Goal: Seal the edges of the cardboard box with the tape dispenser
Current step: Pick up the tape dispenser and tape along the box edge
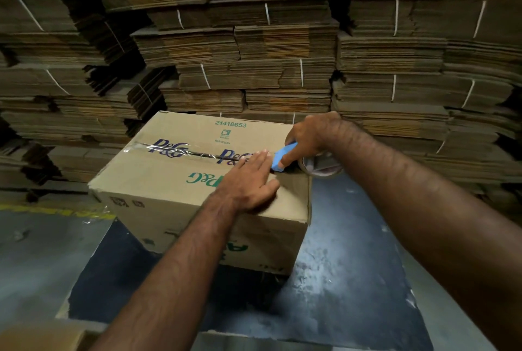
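A brown cardboard box (158, 178) with printed logos stands in the middle of the view, its top flaps closed. A strip of clear tape (175, 151) runs along the centre seam from the left edge toward the right. My left hand (251, 178) lies flat on the box top near the right end of the seam, fingers straight. My right hand (310, 138) grips the blue tape dispenser (284, 157) at the box's right edge, its blue end touching the top. The tape roll (319, 165) hangs just past the edge, partly hidden by my hand.
Tall stacks of flattened, strapped cardboard (254, 54) fill the whole background close behind the box. The box rests on a dark worn surface (339, 280). A yellow floor line (50, 210) shows at the left, with a scrap of clear tape (99, 216) beside it.
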### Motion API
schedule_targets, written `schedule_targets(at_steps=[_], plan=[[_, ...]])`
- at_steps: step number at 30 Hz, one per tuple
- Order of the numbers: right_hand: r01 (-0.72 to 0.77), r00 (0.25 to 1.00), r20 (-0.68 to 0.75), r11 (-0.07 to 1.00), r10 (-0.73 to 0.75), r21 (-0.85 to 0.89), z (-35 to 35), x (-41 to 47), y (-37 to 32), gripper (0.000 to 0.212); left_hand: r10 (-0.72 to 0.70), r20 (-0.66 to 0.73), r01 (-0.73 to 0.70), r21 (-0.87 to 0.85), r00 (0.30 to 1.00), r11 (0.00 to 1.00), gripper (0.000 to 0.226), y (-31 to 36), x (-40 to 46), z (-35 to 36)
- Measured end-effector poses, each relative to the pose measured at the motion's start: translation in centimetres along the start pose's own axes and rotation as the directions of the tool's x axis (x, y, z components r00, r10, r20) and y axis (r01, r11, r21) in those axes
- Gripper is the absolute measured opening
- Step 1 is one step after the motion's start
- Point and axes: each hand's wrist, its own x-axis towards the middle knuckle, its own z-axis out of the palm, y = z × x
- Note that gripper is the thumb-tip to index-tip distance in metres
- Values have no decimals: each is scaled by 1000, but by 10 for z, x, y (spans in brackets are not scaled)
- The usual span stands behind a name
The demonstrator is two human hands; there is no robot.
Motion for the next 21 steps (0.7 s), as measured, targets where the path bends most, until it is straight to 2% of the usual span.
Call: schedule_targets(at_steps=[4, 8, 13, 21], plan=[[33, 999, -44, 997, -30, 73, 3, -15, 16, 80, -23, 17, 22, 3, 1000, 1000, 80, -3, -3, 1], [-4, 998, -57, 996, 9, 88, 17, -29, 49, 88, -13, 9, 13, 30, 1000, 999, 78, -3, -2, 1], [-41, 999, -6, 998, 41, 56, 21, -29, 49, 82, -54, -15, 54, 73, 998, 996, 86, 5, 1, 7], [-29, 1000, -2, 998, 29, -52, 8, -19, 37, 77, 148, -19, -148, -24, 989, 989, 98, 25, 17, -3]])
